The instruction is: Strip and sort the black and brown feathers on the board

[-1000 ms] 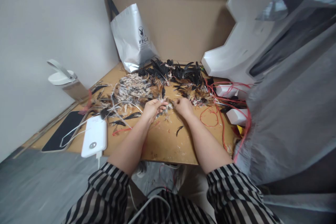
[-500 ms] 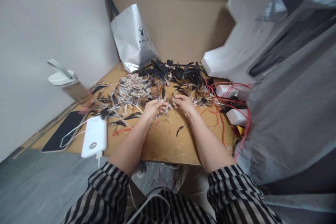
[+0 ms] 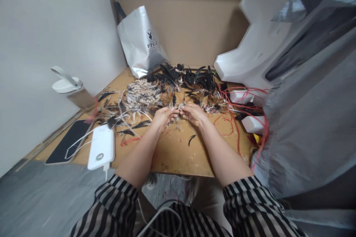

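My left hand [image 3: 163, 116] and my right hand [image 3: 194, 113] meet over the middle of a wooden board [image 3: 178, 152]. The left hand's fingers are curled around a small bunch of brown and pale feathers [image 3: 175, 112]. The right hand's fingertips pinch the same bunch from the right. Just behind the hands lies a speckled pale feather pile [image 3: 140, 94], a black feather pile [image 3: 186, 76] and a brown feather pile [image 3: 213, 103].
A silver bag [image 3: 140, 42] leans on the cardboard back wall. A white power bank [image 3: 101, 147] with a cable and a dark phone [image 3: 68, 140] lie at left. Red strings [image 3: 236, 118] tangle around white blocks [image 3: 253, 123] at right. A lidded cup [image 3: 71, 89] stands at far left.
My right hand has moved left from the brown feather pile and now meets my left hand at the bunch. The left hand stayed closed in nearly the same spot.
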The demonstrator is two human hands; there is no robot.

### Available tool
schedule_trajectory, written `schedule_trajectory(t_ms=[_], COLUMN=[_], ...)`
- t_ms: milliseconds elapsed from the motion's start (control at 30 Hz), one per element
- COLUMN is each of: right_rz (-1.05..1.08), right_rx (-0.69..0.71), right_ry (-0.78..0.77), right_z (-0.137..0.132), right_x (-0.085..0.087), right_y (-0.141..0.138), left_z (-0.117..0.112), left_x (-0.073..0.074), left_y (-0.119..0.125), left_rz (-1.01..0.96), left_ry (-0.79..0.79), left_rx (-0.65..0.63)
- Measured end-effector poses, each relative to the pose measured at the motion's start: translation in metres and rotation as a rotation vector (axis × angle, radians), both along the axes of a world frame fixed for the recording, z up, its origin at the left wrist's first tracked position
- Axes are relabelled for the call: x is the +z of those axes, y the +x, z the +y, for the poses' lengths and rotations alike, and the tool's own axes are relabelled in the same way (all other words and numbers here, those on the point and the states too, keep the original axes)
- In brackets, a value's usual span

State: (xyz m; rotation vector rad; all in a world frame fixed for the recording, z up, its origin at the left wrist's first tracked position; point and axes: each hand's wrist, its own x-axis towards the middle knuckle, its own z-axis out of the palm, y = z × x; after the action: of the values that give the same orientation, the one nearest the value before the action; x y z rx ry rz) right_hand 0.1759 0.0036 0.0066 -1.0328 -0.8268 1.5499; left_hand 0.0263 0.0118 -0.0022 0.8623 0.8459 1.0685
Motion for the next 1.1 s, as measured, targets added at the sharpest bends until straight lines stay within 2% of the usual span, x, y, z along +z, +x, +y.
schedule_trajectory(t_ms=[300,567,767,900,1100], right_rz=[-0.116,-0.354,-0.450,-0.414,-0.164], right_rx=[-0.004,-0.058,-0.076,-0.050,0.006], right_ry=[0.122,0.255,0.290,0.278,0.139], right_z=[-0.0014,-0.0011,-0.0012,-0.0020,-0.0007], right_x=[-0.0010,-0.0029,-0.0032,-0.0025,-0.0015], right_y=[-0.0040,-0.0036,-0.0040,-0.0050,-0.0045], left_z=[-0.0003,-0.0007,-0.0018,-0.0023,0.0000], left_x=[0.0017,-0.0016,-0.0013,0.0002,-0.0019], left_y=[-0.0008,-0.0007,0.0008,0.0022,0.0012], left_rz=[0.019,0.042,0.144,0.187,0.123], left_ry=[-0.017,0.022,0.064,0.077,0.035], left_rx=[0.028,-0.066,-0.058,-0.032,0.032])
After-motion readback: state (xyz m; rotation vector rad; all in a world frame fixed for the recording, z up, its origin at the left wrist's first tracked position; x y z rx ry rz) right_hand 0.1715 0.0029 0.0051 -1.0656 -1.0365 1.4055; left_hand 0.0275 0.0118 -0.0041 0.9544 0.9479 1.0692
